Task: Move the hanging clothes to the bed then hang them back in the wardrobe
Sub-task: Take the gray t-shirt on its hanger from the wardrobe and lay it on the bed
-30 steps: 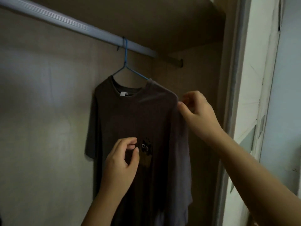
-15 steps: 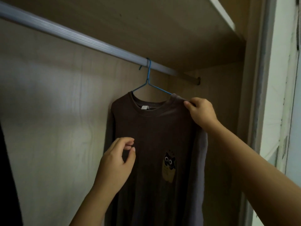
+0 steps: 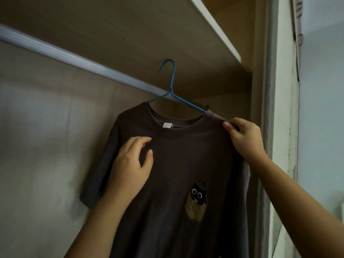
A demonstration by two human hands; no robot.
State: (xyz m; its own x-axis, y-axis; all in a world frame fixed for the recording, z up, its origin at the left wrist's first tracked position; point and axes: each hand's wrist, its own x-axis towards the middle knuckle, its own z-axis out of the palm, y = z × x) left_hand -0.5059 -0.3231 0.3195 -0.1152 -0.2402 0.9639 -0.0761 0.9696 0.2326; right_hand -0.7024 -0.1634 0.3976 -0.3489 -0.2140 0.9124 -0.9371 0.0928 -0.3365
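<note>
A dark brown T-shirt (image 3: 178,157) with a small cat print on the chest hangs on a blue wire hanger (image 3: 172,86). The hanger's hook stands above and in front of the grey wardrobe rail (image 3: 74,60), off the rail. My right hand (image 3: 243,138) grips the shirt's right shoulder and holds it up. My left hand (image 3: 132,164) lies against the shirt's upper left chest with loosely bent fingers, holding nothing.
A shelf (image 3: 216,30) runs just above the rail. The wardrobe's right side panel and white door frame (image 3: 279,112) stand close to my right hand. The wooden back wall (image 3: 46,146) fills the left.
The hanger's hook has come up off the rail. My right hand stayed on the shirt's shoulder and lifted it. My left hand rose from mid-chest to the upper chest.
</note>
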